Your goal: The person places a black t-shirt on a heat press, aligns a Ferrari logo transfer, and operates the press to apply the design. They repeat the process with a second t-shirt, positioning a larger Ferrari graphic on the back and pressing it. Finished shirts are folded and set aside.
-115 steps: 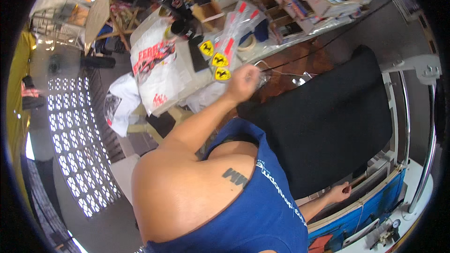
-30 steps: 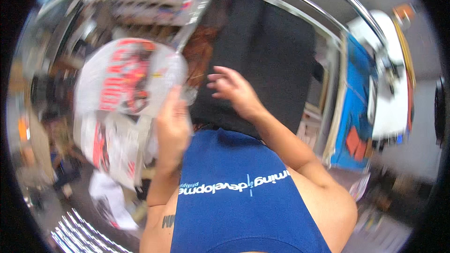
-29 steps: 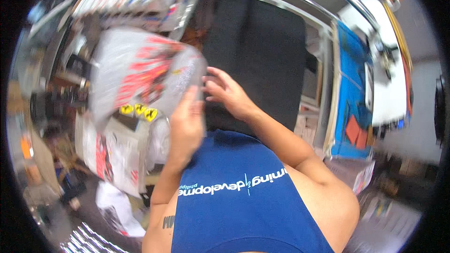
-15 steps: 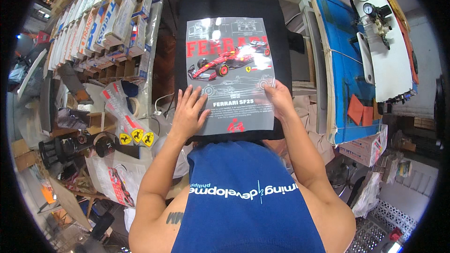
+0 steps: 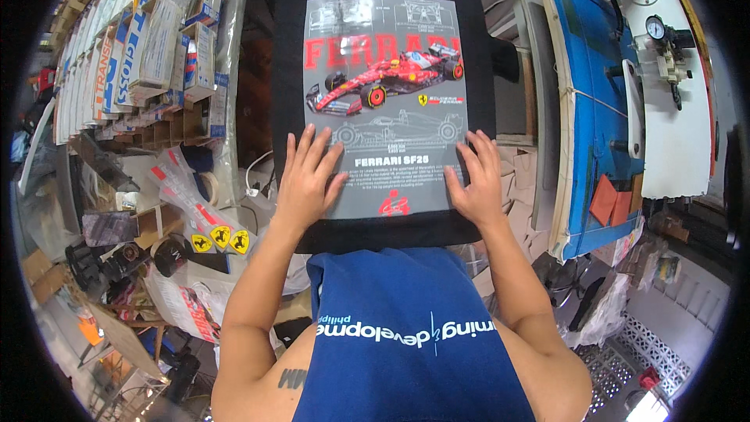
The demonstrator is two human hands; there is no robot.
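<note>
A glossy grey printed sheet (image 5: 387,125) with a red racing car, red lettering and white line drawings lies on black fabric (image 5: 289,31) that covers a padded rectangular board in front of me. My left hand (image 5: 311,176) rests on the sheet's lower left edge, fingers spread. My right hand (image 5: 476,176) lies along the lower right edge, touching sheet and fabric with fingers apart. Neither hand grips anything. The lower edge of the fabric is just above my blue top.
Stacked long cardboard boxes (image 5: 156,47) fill the left. Below them lie yellow shield-shaped emblems (image 5: 220,238) among cluttered items. On the right stand a blue board (image 5: 590,148), red-orange pads (image 5: 605,203), a white machine plate (image 5: 672,156) with a pressure gauge (image 5: 655,29), and metal rails.
I have turned from the cluttered side toward the black board. The sheet, moving in my hands a second ago, now lies on the fabric. My right hand has released its edge and spread out.
</note>
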